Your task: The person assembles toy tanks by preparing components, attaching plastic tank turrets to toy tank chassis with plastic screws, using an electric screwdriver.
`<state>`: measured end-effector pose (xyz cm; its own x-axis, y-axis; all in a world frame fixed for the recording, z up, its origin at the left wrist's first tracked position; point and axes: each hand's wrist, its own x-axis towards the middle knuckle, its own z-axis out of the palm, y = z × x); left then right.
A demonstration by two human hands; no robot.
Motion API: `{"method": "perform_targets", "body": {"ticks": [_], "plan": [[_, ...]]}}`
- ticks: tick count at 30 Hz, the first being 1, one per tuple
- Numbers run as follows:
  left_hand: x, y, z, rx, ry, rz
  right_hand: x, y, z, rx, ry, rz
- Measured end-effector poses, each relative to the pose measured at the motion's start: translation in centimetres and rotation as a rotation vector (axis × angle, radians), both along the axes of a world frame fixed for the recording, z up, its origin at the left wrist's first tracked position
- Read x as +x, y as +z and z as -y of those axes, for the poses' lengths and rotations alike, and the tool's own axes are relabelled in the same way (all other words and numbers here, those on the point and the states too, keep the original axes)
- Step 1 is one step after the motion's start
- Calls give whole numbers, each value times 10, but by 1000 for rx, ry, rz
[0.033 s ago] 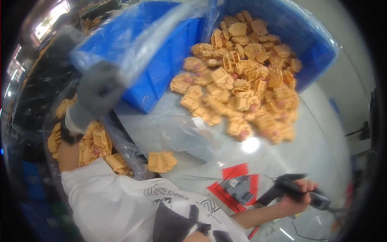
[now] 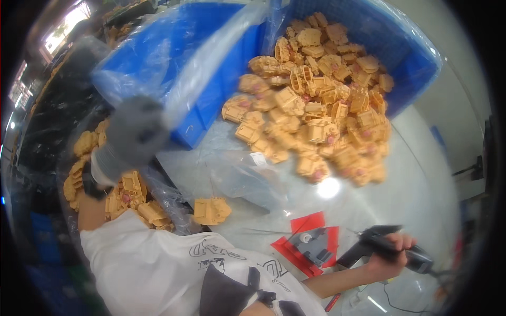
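Note:
My left hand (image 2: 138, 128), in a grey glove, is smeared by motion. It is at the near corner of a blue bin (image 2: 206, 117), against the clear plastic film (image 2: 197, 73) draped over that bin; whether its fingers grip the film cannot be told. At the lower right, my bare right hand (image 2: 389, 258) is wrapped round a black power screwdriver (image 2: 408, 256), whose tip points left. Left of the tool sits a grey fixture (image 2: 312, 246) on a red base (image 2: 330, 242). A single yellow plastic housing (image 2: 212, 210) lies on the table in front of me.
A heap of yellow housings (image 2: 321, 105) spills from a second blue bin (image 2: 416, 79) onto the pale table (image 2: 416, 174). More housings (image 2: 129, 192) lie in a plastic-lined container beneath my left arm. A thin cable (image 2: 392, 303) runs along the near right.
My left hand has moved slightly down and to the right, toward me. The film beside it has shifted the same way. My right hand and the screwdriver have stayed nearly still.

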<state>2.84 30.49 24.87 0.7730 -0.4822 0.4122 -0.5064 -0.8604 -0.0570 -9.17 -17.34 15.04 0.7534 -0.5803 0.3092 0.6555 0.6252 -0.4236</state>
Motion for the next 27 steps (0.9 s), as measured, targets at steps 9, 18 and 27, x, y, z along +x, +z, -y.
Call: {"method": "perform_targets", "body": {"ticks": [9, 18, 27], "plan": [[-51, -2, 49, -38, 25, -219, -6, -4, 17, -17, -83, -31], [124, -23, 24, 271, 229, 236, -18, -2, 10, -57, -58, 2], [85, -47, 20, 184, 522, -108, -31, 7, 24, -5, -190, 22]]}}
